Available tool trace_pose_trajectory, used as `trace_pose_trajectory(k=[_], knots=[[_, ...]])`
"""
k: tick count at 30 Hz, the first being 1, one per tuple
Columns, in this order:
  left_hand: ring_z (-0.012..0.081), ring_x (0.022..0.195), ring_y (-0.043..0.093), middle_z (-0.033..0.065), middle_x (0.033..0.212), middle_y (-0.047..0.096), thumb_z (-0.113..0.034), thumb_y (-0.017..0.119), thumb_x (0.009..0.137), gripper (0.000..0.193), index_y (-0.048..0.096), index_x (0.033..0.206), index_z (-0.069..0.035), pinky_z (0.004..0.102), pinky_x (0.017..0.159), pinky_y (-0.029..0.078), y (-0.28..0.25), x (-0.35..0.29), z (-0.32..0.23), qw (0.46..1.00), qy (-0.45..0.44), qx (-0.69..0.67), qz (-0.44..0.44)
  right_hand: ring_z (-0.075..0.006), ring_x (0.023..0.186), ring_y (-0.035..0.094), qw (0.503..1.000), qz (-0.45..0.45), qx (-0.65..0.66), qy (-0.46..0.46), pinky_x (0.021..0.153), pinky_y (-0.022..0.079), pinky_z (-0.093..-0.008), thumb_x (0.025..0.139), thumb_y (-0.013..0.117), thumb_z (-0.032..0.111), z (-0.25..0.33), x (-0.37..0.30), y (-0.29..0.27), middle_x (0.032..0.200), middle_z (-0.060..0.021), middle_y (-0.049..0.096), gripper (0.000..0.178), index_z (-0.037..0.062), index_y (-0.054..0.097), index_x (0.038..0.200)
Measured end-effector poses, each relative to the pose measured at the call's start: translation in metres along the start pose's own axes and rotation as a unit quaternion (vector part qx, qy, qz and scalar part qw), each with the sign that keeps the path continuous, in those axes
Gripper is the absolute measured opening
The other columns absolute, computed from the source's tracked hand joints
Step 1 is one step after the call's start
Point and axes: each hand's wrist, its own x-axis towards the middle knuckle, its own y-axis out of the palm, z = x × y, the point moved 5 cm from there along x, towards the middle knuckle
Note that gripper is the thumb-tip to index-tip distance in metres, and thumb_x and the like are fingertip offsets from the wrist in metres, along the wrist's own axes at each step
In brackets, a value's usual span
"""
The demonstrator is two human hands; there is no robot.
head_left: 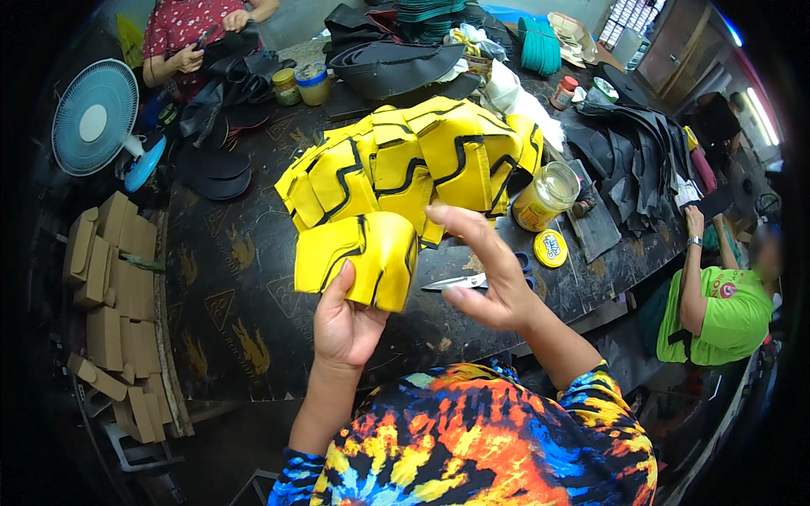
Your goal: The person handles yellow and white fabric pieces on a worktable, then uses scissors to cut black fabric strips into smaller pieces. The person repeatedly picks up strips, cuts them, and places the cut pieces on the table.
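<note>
A blue fan [94, 116] stands left; scissors [472, 279], an open glass jar [547, 196] and its yellow lid [550, 249] lie right.

Your left hand [344, 325]: fingers hidden behind the folded yellow piece [359, 257] | scissors [472, 281]: handles covered by your right hand [489, 274] | glass jar [547, 196]: contents too blurred to tell | green-shirted person [717, 304]: cut off at the right rim

I see a small shoemaking workshop: my left hand [344, 325] grips a yellow shoe upper [359, 257], more pile beyond it, an open glue jar [546, 196] to its right, black cut leather pieces [629, 156] farther right, flat cartons [110, 287] far left.
</note>
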Motion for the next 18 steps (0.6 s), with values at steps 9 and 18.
trace_pose_trajectory(k=[9, 18], knots=[[0.0257, 0.117, 0.068, 0.0150, 0.130, 0.067, -0.007, 0.070, 0.097, 0.045, 0.054, 0.137, 0.004, 0.0393, 0.104, 0.054, 0.034, 0.069, -0.080, 0.928, 0.149, 0.327, 0.102, -0.0075, 0.082, 0.057, 0.975, 0.011, 0.041, 0.220, 0.075, 0.046, -0.0212, 0.090, 0.077, 0.007, -0.042, -0.004, -0.002, 0.086, -0.0013, 0.061, 0.100, 0.0107, 0.013, 0.167], [0.0366, 0.131, 0.056, 0.0277, 0.142, 0.054, -0.024, 0.089, 0.080, 0.101, 0.029, 0.158, -0.002, 0.0453, 0.107, 0.047, 0.063, 0.186, -0.137, 0.531, 0.383, 0.751, -0.083, -0.0409, 0.114, 0.060, 0.950, -0.106, -0.292, 0.038, 0.096, 0.051, -0.0452, 0.086, 0.079, 0.015, -0.049, 0.020, -0.013, 0.126, -0.0222, 0.061, 0.087, 0.0091, 0.033, 0.160]])
